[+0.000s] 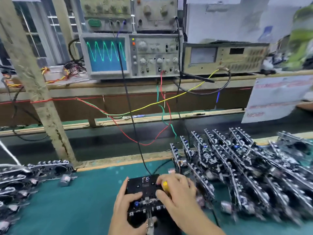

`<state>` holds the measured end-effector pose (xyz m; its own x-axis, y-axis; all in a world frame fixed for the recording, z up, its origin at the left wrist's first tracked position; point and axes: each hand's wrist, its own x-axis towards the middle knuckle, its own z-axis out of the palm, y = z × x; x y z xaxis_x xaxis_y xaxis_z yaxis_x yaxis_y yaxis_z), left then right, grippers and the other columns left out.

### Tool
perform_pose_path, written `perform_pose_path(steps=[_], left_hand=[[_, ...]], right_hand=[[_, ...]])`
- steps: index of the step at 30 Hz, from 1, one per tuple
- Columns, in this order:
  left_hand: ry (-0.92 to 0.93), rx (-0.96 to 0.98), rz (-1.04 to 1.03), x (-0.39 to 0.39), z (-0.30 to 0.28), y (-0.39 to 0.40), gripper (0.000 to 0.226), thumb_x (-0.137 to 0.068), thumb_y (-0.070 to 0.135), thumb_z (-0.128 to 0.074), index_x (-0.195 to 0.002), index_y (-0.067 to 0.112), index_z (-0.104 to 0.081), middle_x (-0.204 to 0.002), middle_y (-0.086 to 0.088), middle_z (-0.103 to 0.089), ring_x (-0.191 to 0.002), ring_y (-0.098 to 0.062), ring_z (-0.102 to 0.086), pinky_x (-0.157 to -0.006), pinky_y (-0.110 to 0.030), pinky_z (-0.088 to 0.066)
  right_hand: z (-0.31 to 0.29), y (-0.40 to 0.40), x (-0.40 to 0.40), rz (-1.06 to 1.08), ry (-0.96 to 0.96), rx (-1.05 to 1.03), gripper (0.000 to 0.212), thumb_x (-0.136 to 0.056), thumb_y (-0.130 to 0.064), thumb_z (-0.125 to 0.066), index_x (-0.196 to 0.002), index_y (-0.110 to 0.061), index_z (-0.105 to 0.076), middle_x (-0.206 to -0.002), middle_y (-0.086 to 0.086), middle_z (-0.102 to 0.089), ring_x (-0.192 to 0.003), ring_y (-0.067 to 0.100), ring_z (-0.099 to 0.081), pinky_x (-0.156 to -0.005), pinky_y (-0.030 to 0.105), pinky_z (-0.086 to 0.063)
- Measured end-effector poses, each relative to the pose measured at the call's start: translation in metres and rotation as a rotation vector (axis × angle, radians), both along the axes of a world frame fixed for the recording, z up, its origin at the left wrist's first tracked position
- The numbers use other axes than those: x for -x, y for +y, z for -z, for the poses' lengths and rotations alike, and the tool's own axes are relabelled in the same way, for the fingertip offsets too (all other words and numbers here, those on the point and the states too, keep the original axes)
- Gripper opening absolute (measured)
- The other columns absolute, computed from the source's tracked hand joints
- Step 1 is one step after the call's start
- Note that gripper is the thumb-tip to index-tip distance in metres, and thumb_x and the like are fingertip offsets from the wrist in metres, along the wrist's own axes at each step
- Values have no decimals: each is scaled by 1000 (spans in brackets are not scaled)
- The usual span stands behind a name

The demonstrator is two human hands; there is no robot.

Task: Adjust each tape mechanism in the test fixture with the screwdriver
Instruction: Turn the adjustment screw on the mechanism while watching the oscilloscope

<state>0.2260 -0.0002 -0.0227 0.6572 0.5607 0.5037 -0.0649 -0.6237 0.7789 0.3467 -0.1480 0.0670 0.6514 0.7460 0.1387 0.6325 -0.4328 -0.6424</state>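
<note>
Yellow-handled screwdriver (165,185) pinched in right hand (176,194), tip down over tape mechanism (145,194); left hand (126,206) grips its left edge.

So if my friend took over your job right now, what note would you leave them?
Left hand: holds the left edge of the tape mechanism in the test fixture, steadying it.
Right hand: grips the yellow-handled screwdriver over the mechanism's right side; its tip is hidden.
Oscilloscope shows a steady wave, so watch it while turning.
Piles: mechanisms on the right and on the left; I cannot tell which pile is finished.
Left to do: finish this one, then carry on with the rest.
</note>
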Motion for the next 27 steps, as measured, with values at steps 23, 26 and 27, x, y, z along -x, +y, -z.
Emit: perform_pose_path(steps=[23, 26, 27], left_hand=[[-14, 146, 69, 3, -3, -11, 74, -52, 23, -97, -112, 46, -62, -155, 34, -33, -138, 3, -44, -108, -31, -43], [-5, 148, 71, 4, -4, -11, 75, -54, 18, -100, -111, 48, -62, -154, 35, -32, -139, 1, -44, -107, -35, -40], [-3, 150, 71, 4, -5, -12, 73, -52, 24, -98, -111, 48, -62, -154, 35, -32, -138, 2, -44, -107, -35, -40]], right_hand=[[35, -19, 22, -44, 95, -187, 59, -84, -41, -56, -132, -57, -27, -113, -30, -42, -100, 2, -51, -78, 29, -43], [36, -20, 21, -38, 107, -192, 56, -86, -40, -56, -132, -58, -28, -112, -32, -41, -105, 3, -51, -80, 29, -44], [36, -21, 21, -37, 108, -192, 56, -87, -40, -56, -132, -58, -28, -111, -33, -40, -105, 2, -50, -80, 29, -44]])
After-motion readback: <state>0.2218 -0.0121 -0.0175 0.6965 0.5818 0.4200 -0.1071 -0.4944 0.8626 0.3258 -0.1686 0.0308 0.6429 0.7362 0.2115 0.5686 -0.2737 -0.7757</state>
